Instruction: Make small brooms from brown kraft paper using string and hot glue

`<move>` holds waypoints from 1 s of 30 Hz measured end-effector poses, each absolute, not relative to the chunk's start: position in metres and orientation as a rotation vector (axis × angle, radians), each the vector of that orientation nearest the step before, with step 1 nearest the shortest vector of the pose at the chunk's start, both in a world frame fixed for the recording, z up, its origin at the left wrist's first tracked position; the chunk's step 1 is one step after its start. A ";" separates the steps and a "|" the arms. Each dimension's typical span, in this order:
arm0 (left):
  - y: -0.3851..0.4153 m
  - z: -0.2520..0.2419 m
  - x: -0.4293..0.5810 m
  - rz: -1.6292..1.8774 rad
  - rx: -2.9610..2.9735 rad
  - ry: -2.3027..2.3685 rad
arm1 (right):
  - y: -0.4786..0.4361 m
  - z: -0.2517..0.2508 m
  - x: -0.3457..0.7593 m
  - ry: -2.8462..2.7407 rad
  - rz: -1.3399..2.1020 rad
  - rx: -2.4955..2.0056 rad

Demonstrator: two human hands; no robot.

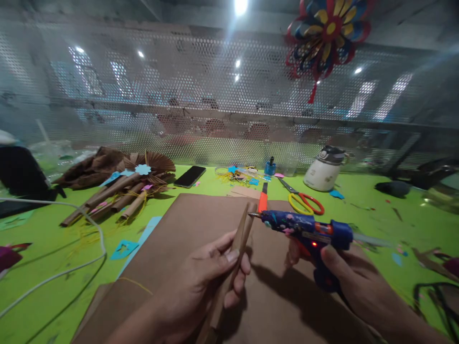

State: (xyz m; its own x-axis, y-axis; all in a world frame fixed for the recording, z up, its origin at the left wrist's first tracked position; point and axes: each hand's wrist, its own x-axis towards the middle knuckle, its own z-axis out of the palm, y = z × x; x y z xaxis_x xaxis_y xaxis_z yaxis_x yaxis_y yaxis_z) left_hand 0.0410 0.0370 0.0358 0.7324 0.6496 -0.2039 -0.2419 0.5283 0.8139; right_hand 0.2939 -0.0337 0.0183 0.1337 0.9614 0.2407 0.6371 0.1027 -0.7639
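Note:
A rolled brown paper tube (229, 274) is gripped by my left hand (211, 267), tilted with its far end pointing away from me. The thumb presses along its side, close to the paper's loose edge. My right hand (353, 282) is wrapped round the handle of a blue hot glue gun (304, 227), whose red light is lit. The gun's metal nozzle points left and is at the tube's upper end; whether it touches cannot be told. Under both hands lies a large brown paper sheet (186, 234).
Behind the sheet are an orange-handled cutter (263, 197), scissors (304, 203), a phone (190, 177), a blue bottle (270, 167) and a white jug (324, 169). Several finished paper rolls (122, 196) lie left. A white cable (102, 234) crosses the green table (68, 253).

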 end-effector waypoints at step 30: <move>0.034 0.041 0.043 0.567 0.853 0.516 | -0.039 0.020 0.291 -1.692 0.419 -1.615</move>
State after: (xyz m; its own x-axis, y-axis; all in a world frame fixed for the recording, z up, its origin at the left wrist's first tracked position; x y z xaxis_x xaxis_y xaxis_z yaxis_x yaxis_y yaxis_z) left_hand 0.0429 0.0343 0.0413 0.7366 0.6480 -0.1937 -0.2538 0.5303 0.8089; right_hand 0.2914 -0.0390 0.0203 0.0741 0.9550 0.2871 0.7110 0.1513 -0.6867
